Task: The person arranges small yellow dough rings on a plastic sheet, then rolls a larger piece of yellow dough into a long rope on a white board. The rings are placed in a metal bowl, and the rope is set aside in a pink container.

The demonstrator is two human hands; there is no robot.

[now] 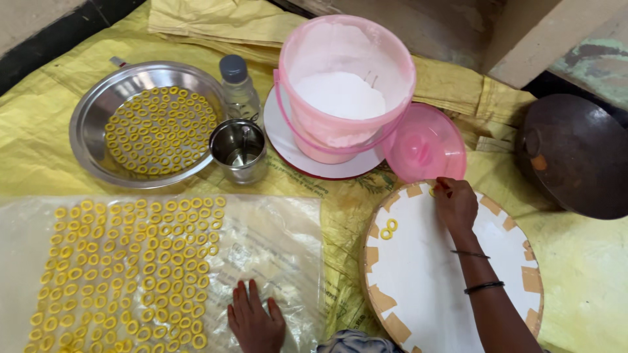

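1. A yellow woven sheet (39, 124) covers the floor; folded sacks (216, 26) of the same cloth lie at 12 o'clock, and a dark round pan (579, 153) sits at 3 o'clock.
2. A clear plastic sheet (275, 248) at 8 o'clock carries rows of small yellow rings (131, 261).
3. A shiny steel plate (88, 124) at 10 o'clock holds more rings, with a steel cup (239, 151) and a small capped bottle (237, 88) just beside it.
4. A pink bucket (343, 85) of white powder stands on a white plate (288, 147), its pink lid (425, 144) at 2 o'clock.
5. The right hand (456, 204) pinches one ring (433, 191) at the upper edge of the round white board (425, 274); two rings (387, 229) lie near it.
6. The left hand (255, 320) rests flat, fingers spread, on the plastic sheet.
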